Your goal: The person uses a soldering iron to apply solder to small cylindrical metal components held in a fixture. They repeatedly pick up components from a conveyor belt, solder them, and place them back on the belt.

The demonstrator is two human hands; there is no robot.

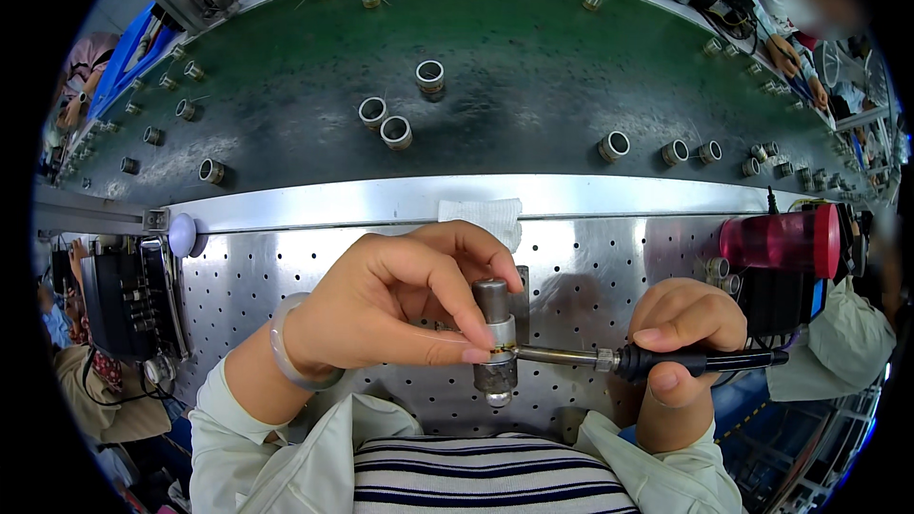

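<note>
In front of my chest stands a dark metal post (492, 297) with a rounded bright tip at its near end. Around its middle sits a short silver metal ring (503, 331) with a thin coppery band at its edge. My left hand (400, 295) pinches the ring's left side between thumb and fingertip. A soldering iron (657, 362) with a black handle lies in my right hand (687, 328), whose fingers close around the grip. The iron's metal tip reaches left to the coppery band and appears to touch it. Any thin wire there is too small to make out.
Beyond the perforated metal bench (286, 257) runs a green conveyor belt (514, 86) carrying several metal rings. A folded white cloth (481, 216) lies at the bench's back edge. A magenta container (781, 240) stands at right, a black device (119, 305) at left. Other people work across the belt.
</note>
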